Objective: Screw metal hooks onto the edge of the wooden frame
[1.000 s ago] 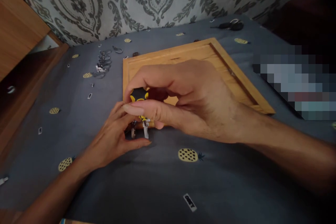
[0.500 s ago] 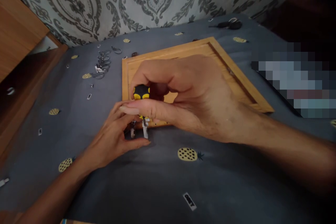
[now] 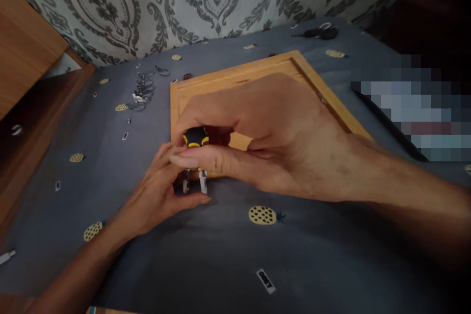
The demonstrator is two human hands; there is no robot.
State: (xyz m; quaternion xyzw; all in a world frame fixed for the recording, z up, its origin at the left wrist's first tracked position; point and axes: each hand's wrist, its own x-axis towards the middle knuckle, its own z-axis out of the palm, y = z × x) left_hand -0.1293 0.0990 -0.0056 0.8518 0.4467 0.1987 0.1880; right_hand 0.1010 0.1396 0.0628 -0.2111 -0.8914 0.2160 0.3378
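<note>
My right hand [image 3: 265, 137] is closed around the black and yellow handle of a screwdriver [image 3: 196, 137], thumb in front and curled fingers behind. The handle's end tilts up towards me, and its tip is hidden. Just below, my left hand [image 3: 162, 191] grips a small metal cabinet hinge [image 3: 203, 181] at the near left edge of a wooden cabinet door [image 3: 235, 78]. Its thumb lies under the hinge, and its other fingers are partly covered by my right hand. The door lies flat, with a raised frame around its panel.
A blue pineapple-print cloth [image 3: 206, 255] covers the surface. Several metal hinges [image 3: 142, 91] lie in a group at the back left. Scissors [image 3: 320, 32] rest at the back right. A blurred-out screen [image 3: 408, 113] is at right, and a wooden cabinet [image 3: 29, 44] stands at left.
My right hand has turned slightly with the screwdriver, and the handle's end sits a little lower and further left. The left hand stays on the hinge.
</note>
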